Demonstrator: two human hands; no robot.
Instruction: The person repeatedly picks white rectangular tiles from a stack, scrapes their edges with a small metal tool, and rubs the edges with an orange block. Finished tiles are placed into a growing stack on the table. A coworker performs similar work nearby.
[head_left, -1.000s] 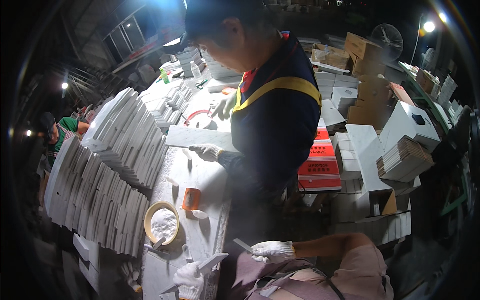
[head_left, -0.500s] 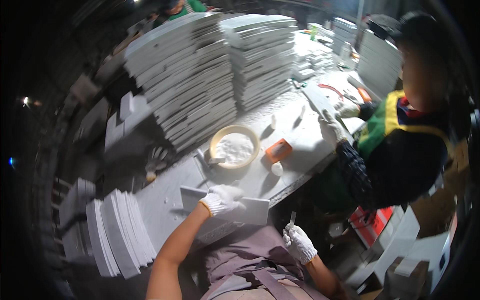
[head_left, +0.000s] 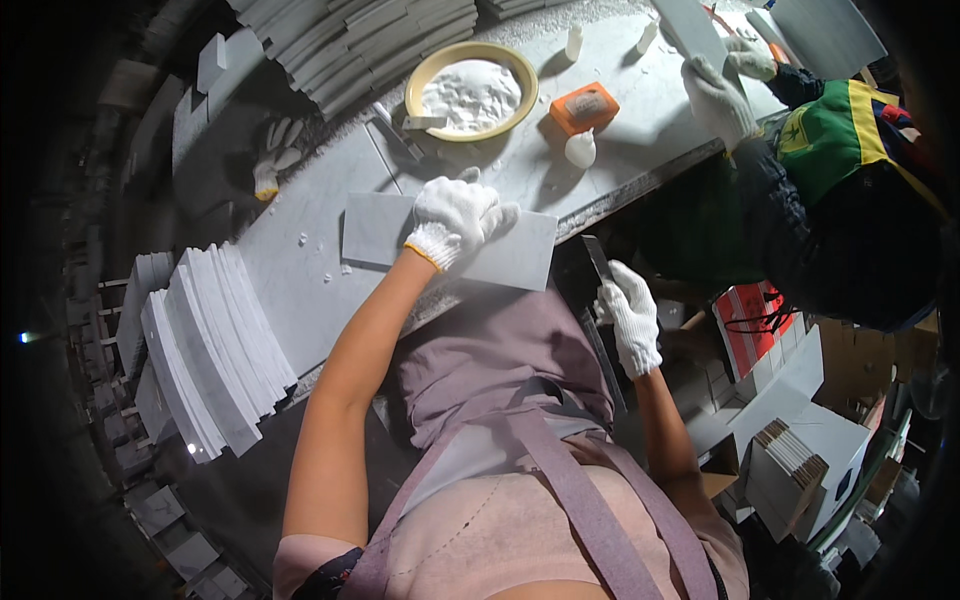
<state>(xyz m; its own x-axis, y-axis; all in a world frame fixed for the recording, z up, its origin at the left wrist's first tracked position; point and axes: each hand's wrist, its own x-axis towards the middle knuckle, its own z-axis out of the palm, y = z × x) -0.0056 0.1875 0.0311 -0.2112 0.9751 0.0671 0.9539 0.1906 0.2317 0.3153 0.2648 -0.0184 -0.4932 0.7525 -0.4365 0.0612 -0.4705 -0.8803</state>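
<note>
My left hand [head_left: 455, 218], in a white knit glove, grips a grey-white stone tile [head_left: 385, 222] with its fingers curled. The tile is long and rectangular, lies at the bench's near edge and juts a little past it. My right hand [head_left: 631, 312], also gloved, is closed around a thin flat scraper [head_left: 597, 258] pointing up, beside the bench and right of the tile. Beyond the tile stands a cream bowl [head_left: 413, 98] of white powder with a flat blade [head_left: 424, 123] at its rim. An orange box [head_left: 585, 107] and a small white squeeze bottle [head_left: 580, 149] lie to its right.
Tall stacks of tiles [head_left: 360, 45] stand at the back; more tiles [head_left: 215, 340] lean upright at left. A loose glove [head_left: 277, 158] lies behind the bench [head_left: 290, 225]. At right a co-worker's gloved hands [head_left: 720, 98] hold a slab. Cartons [head_left: 790, 470] fill the lower right.
The view has tipped downward. The tile under my left hand has turned to show more of its face. My right hand with the scraper has come up closer to the tile's right end.
</note>
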